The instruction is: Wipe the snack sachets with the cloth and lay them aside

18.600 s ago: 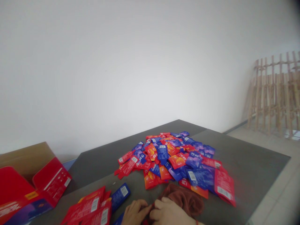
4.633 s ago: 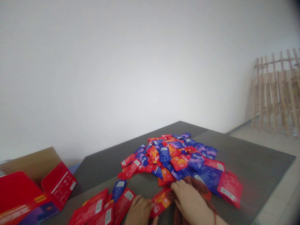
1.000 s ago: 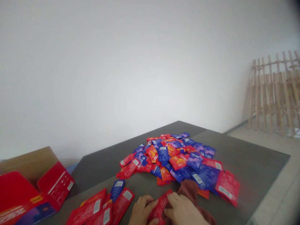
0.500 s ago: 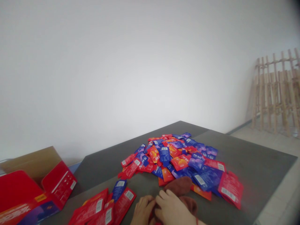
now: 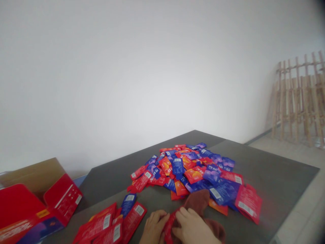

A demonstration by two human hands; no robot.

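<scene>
At the bottom centre, my left hand (image 5: 154, 226) has its fingers bent against a crumpled, shiny red piece (image 5: 169, 227) that looks like a sachet; its lower part is out of view. My right hand (image 5: 191, 226) presses on the other side of that red piece with fingers curled. A soft brown cloth (image 5: 199, 200) bunches beyond and beside my right hand, partly hidden beneath it. Just past the cloth lies a heap of red, orange and blue-purple sachets (image 5: 177, 166). Left of my left hand are several more red sachets (image 5: 133, 220) and a blue one (image 5: 128, 203).
An open red and purple carton (image 5: 61, 206) with raised flaps stands at the left. The dark grey table (image 5: 276, 176) reaches a white wall (image 5: 152, 84). Wooden slatted frames (image 5: 296, 101) lean against the wall at the far right.
More of the red piece now shows between my hands. My right hand has shifted slightly right and down, and the brown cloth now stands up higher in a changed fold.
</scene>
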